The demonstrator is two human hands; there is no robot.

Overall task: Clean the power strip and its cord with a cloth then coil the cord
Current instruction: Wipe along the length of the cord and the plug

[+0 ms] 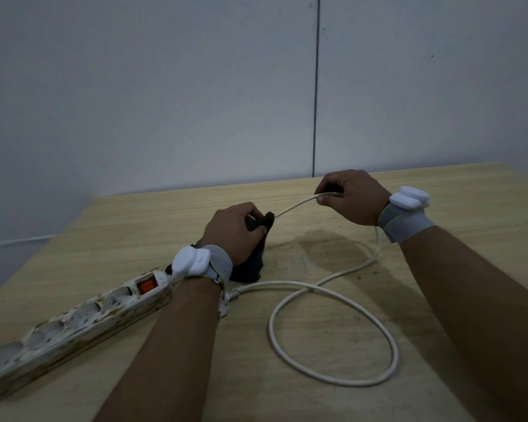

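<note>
Filling the lower two thirds of the frame, a pale wooden table [439,208] carries everything, with a grey wall [165,86] above it. Lying at the lower left, the dirty white power strip [73,318] slants from the bottom-left corner up toward the centre, its red switch [147,285] at the upper end. From near that end the white cord [333,296] runs right along the tabletop, crosses itself in a wide loop at lower centre right, then climbs toward the upper right and passes through both hands. A stretch of it hangs taut in the air between them.

At centre, the left hand [233,231] is curled around a dark cloth [258,223], which wraps the cord; the rest of the cloth hangs down to the table beneath the hand. At upper centre right, the right hand [352,197] pinches the cord between thumb and curled fingers. Each wrist wears a grey band with a white device: left wrist [192,261], right wrist [409,200].
</note>
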